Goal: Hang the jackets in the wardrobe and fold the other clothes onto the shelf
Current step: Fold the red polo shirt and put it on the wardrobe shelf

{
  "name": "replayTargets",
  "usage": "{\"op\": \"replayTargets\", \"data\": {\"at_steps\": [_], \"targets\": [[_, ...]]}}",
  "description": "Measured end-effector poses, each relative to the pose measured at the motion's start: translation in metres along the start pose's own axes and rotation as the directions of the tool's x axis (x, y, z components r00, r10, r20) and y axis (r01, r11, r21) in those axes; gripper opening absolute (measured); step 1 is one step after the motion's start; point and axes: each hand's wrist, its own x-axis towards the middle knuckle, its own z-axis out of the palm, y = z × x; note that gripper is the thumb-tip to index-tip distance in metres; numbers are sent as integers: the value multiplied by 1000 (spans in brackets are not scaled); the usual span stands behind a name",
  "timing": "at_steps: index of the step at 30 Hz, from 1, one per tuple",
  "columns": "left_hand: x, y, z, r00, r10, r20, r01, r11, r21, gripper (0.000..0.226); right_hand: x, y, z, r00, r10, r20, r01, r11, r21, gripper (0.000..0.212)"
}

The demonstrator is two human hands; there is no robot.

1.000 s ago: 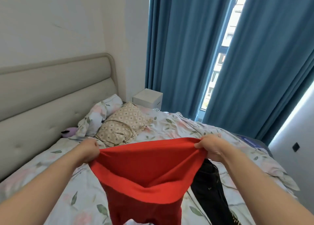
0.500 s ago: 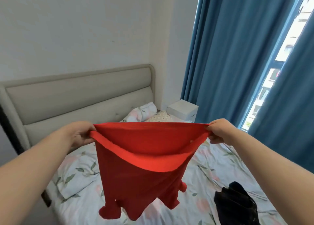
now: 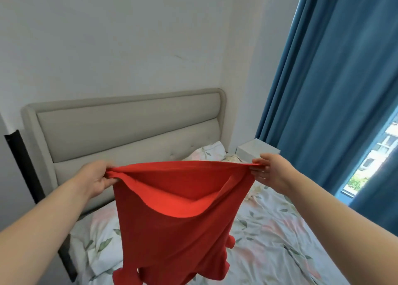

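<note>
Head | L hand (image 3: 97, 177) + R hand (image 3: 271, 172) pinch red garment (image 3: 172, 231) edge | taut over bed (image 3: 280, 231)

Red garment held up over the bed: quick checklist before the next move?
1. Left hand grips the red fabric garment at one end of its top edge: ok.
2. Right hand pinches the other end: ok.
3. Back edge stretched taut between the hands: ok.
4. Front edge level with it: not ok, it sags open.
5. Bottom of the garment clear of the floral bedsheet: cannot tell, the frame cuts it off.
</note>
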Motion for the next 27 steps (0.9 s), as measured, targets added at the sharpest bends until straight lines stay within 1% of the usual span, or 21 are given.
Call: {"op": "replayTargets", "data": {"at_steps": [2, 4, 8, 11, 14, 17, 18, 21, 23, 25, 27], "targets": [[18, 8, -9, 999, -15, -45, 18, 998, 64, 27, 22, -3, 24, 999, -26, -30, 25, 1000, -16, 17], [33, 18, -20, 996, -33, -86, 43, 993, 113, 29, 45, -7, 49, 999, -16, -44, 15, 1000, -20, 7], [58, 40, -36, 984, -51, -171, 70, 992, 105, 31, 86, -22, 102, 1000, -15, -8, 15, 1000, -12, 13], [73, 56, -42, 982, -10, -189, 10, 1000, 0, 33, 114, -42, 149, 996, -83, 17, 83, 996, 19, 24], [86, 63, -46, 974, 73, -214, -103, 985, -135, 32, 135, -56, 190, 981, -179, 74, 175, 983, 56, 30], [95, 67, -49, 957, 171, -233, -241, 917, -317, 28, 151, -61, 215, 949, -286, 135, 265, 952, 153, 28], [97, 66, -51, 950, 197, -241, -275, 895, -352, 27, 157, -61, 221, 936, -320, 145, 291, 937, 192, 27], [101, 46, -63, 927, 230, -297, -340, 852, -398, 21, 176, -48, 234, 908, -378, 181, 327, 909, 260, 21], [105, 18, -70, 911, 246, -331, -365, 853, -372, 18, 197, -25, 237, 899, -380, 216, 314, 905, 287, 20], [109, -19, -75, 902, 249, -352, -367, 872, -325, 16, 219, 8, 232, 904, -358, 235, 285, 912, 295, 22], [113, -64, -78, 897, 232, -377, -361, 876, -320, 14, 241, 47, 223, 919, -316, 235, 246, 927, 284, 24]]}}
